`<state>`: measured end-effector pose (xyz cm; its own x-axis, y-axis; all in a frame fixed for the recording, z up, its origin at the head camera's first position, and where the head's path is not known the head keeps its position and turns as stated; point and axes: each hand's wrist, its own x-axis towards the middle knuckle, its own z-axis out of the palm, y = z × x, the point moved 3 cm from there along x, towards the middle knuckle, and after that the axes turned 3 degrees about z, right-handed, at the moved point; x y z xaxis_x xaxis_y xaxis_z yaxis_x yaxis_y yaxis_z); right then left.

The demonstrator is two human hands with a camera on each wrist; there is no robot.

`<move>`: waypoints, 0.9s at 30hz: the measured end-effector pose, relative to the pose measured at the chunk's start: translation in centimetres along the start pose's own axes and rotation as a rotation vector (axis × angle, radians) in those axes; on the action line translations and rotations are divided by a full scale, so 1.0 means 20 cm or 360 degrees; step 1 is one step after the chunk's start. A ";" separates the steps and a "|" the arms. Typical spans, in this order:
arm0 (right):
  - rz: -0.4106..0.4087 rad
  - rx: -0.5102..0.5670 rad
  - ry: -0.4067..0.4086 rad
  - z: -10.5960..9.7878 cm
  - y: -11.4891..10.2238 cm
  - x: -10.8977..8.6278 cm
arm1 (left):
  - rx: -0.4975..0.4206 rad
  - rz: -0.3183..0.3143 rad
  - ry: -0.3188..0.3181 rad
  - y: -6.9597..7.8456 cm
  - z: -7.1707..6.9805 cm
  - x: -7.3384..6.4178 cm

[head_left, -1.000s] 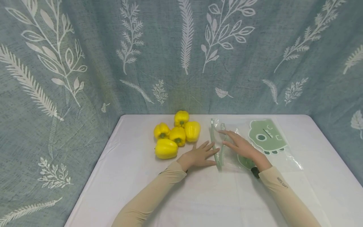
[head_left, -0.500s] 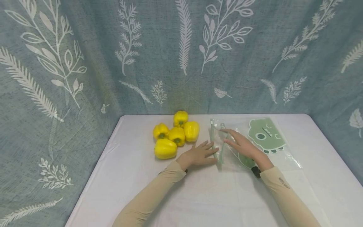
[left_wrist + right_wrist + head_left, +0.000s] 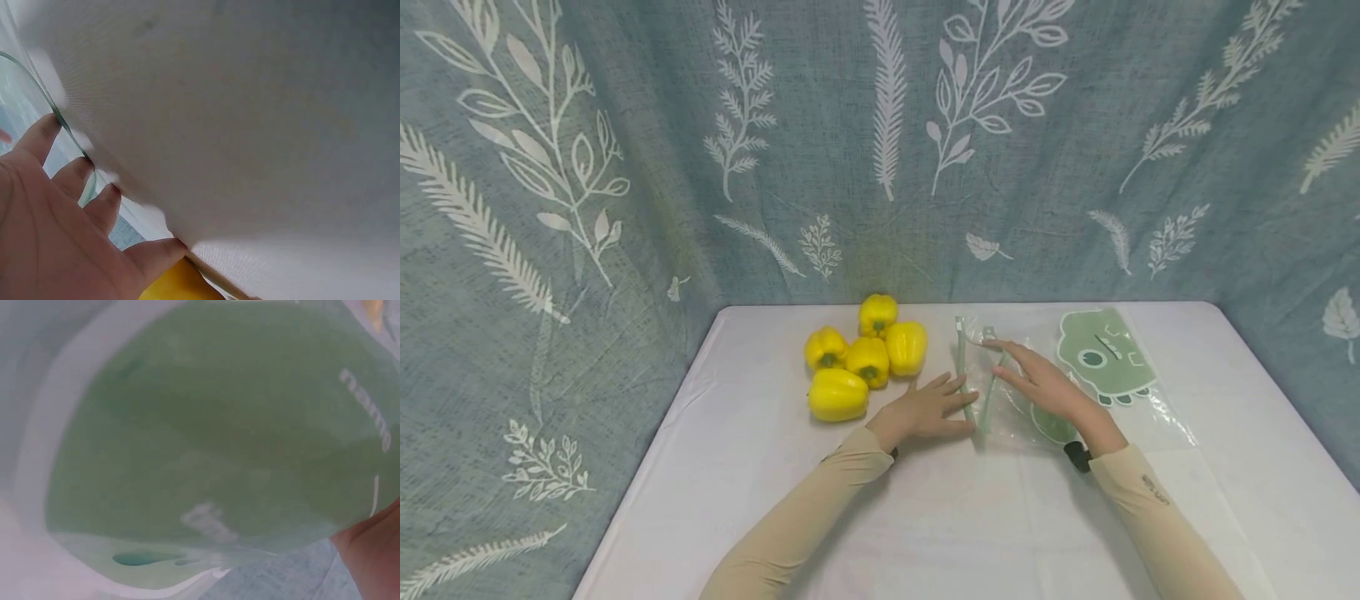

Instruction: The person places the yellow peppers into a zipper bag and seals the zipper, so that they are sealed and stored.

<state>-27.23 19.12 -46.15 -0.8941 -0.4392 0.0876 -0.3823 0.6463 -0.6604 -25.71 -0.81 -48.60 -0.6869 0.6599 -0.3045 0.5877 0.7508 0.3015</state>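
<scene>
A clear zip bag point(image 3: 1108, 358) with a green dinosaur print lies on the white table, its green-edged mouth facing left. My left hand point(image 3: 921, 411) is spread flat with its fingertips on the near strip of that mouth. The left wrist view shows those straight fingers point(image 3: 40, 137) along the green edge. My right hand point(image 3: 1045, 385) reaches over the bag, fingers extended and thumb apart, at the second green strip point(image 3: 990, 400), which stands away from the first. In the right wrist view the green print point(image 3: 206, 437) fills most of the picture, with part of the hand at lower right.
Several yellow bell peppers point(image 3: 837, 395) sit in a cluster left of the bag, just beyond my left hand. A blue-green leaf-patterned curtain point(image 3: 850, 150) hangs behind the table point(image 3: 925, 533) and along both sides.
The right hand has shifted slightly right, and the strip at its thumb has slanted and drawn away at the top. The left hand has stayed in place; the peppers lie as before.
</scene>
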 end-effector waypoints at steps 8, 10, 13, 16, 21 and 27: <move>0.0037 -0.0021 0.0036 -0.01 -0.01 -0.01 | -0.0018 0.0012 0.0023 0.00 0.00 0.00; 0.0034 -0.0024 0.0044 -0.01 -0.01 -0.01 | -0.0010 0.0016 0.0030 0.00 0.01 0.00; 0.0037 -0.0033 0.0050 -0.01 -0.01 -0.01 | 0.0002 0.0018 0.0038 -0.01 0.02 0.00; 0.0056 -0.0046 0.0046 0.00 0.00 0.00 | 0.0001 0.0022 0.0045 -0.01 0.02 0.00; 0.0092 -0.0074 0.0046 0.01 0.00 0.00 | -0.0004 0.0024 0.0044 -0.01 0.03 0.00; 0.0093 -0.0116 0.0067 0.01 -0.01 0.00 | -0.0005 0.0017 0.0049 -0.02 0.04 0.01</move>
<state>-27.15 18.86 -46.13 -0.9237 -0.3740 0.0831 -0.3440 0.7144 -0.6093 -25.71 -1.00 -49.42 -0.6934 0.6667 -0.2733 0.5939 0.7436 0.3072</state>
